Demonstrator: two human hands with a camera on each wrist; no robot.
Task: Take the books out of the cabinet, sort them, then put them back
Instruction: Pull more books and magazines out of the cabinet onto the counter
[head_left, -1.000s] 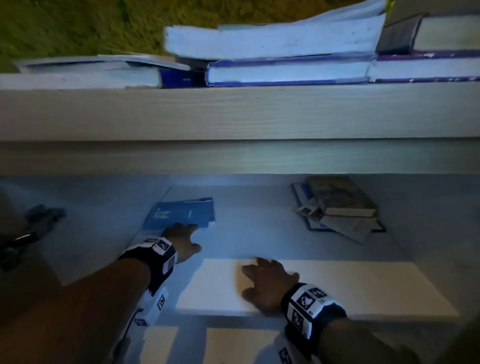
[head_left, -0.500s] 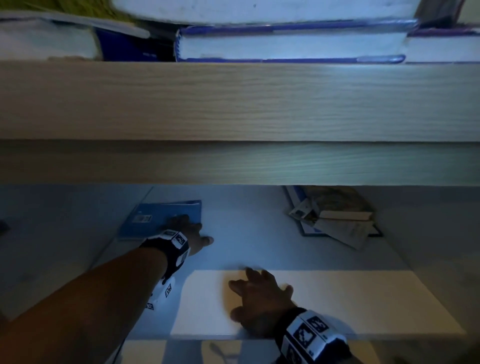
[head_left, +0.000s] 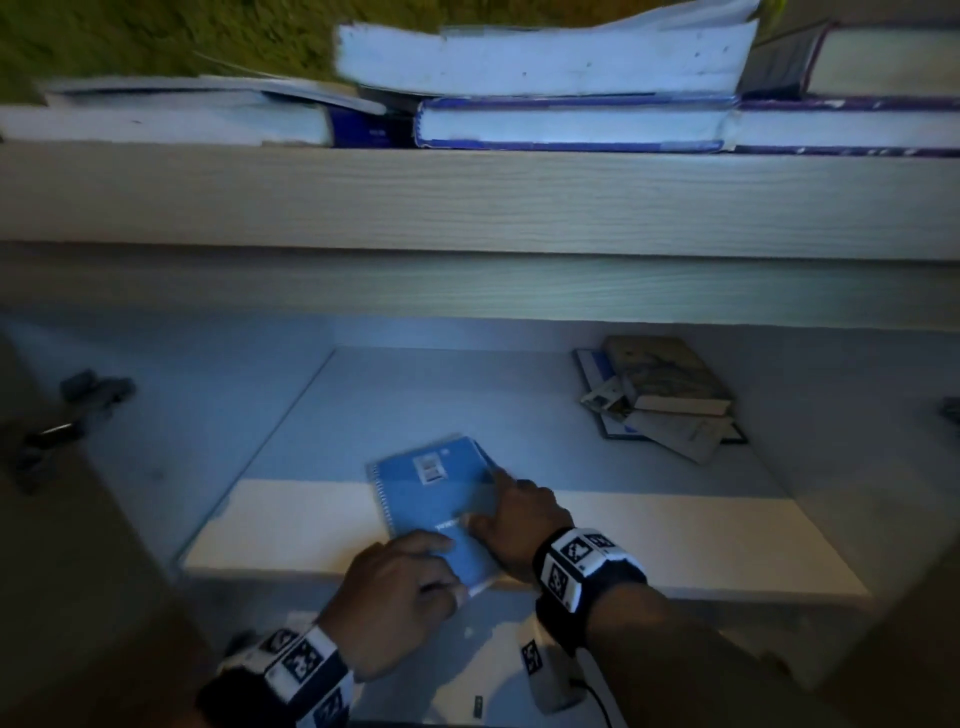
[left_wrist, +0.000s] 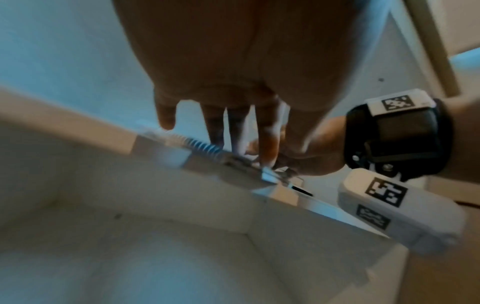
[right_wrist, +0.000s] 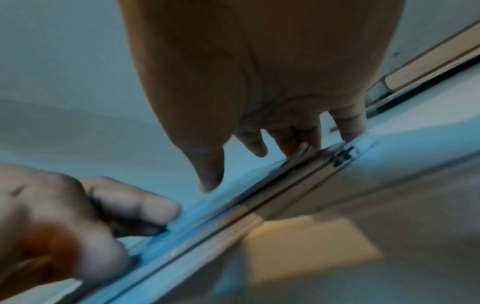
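Observation:
A blue spiral notebook (head_left: 431, 499) lies at an angle on the front of the cabinet shelf (head_left: 291, 525), its near corner past the shelf edge. My left hand (head_left: 447, 566) grips that near corner, fingers curled over the cover (right_wrist: 197, 218). My right hand (head_left: 498, 509) rests on the notebook's right edge with fingers stretched out. In the left wrist view my fingers (left_wrist: 267, 148) point down onto the wire spiral (left_wrist: 205, 147). A small pile of worn books (head_left: 665, 389) sits at the shelf's back right.
Several thick books (head_left: 545, 88) are stacked flat on the cabinet's top board (head_left: 467, 202), overhanging the opening. A door hinge (head_left: 67, 415) sticks out on the left side wall. The cabinet walls close in on both sides.
My left hand has dragged the blue notebook from the back left of the shelf to its front edge. My right hand has moved off the bare shelf onto the notebook.

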